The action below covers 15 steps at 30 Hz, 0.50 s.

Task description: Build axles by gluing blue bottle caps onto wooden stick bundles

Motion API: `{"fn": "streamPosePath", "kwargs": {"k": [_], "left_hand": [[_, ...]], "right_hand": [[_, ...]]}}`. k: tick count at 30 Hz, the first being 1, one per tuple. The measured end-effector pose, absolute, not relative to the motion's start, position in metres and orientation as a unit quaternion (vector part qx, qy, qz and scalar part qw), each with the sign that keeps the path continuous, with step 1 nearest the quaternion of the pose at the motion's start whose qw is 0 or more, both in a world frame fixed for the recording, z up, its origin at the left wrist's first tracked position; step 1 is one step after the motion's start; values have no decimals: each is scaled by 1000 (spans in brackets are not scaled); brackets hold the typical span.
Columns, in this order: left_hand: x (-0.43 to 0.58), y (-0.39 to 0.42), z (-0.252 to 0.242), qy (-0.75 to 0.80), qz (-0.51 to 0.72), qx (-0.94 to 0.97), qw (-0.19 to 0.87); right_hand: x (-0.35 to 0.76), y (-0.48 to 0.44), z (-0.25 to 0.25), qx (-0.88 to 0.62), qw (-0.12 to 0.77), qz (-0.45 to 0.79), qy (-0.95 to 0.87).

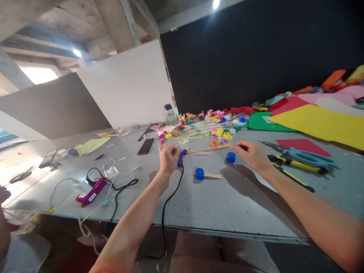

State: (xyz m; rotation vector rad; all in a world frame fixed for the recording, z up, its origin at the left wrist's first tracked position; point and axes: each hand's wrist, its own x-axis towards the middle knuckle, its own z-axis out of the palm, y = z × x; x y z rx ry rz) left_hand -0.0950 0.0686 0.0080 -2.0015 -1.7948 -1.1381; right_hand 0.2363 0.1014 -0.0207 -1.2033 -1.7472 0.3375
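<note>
My left hand (168, 157) is closed at the blue glue gun (180, 158), whose black cord runs down over the table's front edge. Its fingers are partly hidden behind the hand. To the right, my right hand (250, 153) has its fingers pinched together just above a blue bottle cap (231, 157); anything between the fingertips is too small to make out. Between my hands, nearer to me, lies a pair of joined blue caps (199, 174) with a flat wooden stick (213, 176) pointing right from it.
Pliers (298, 163) and blue-handled scissors (309, 155) lie right of my right hand. Coloured sheets (324, 121) pile up behind them. Loose caps (220, 132) cover the back. A phone (146, 146) and a magenta power strip (91, 192) with cables lie left. Another person's hand (4, 194) shows far left.
</note>
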Motion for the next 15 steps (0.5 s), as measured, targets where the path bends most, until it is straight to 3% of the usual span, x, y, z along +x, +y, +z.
{"fn": "streamPosePath", "kwargs": {"k": [8,15], "left_hand": [[-111,56,18,-626,-315,-706,102],[-149,2,-19,-699,-299,-642,98]], "right_hand": [[238,108,-26,-491,505,117,-700],[242,113,-32,-500,518,76,-690]]}}
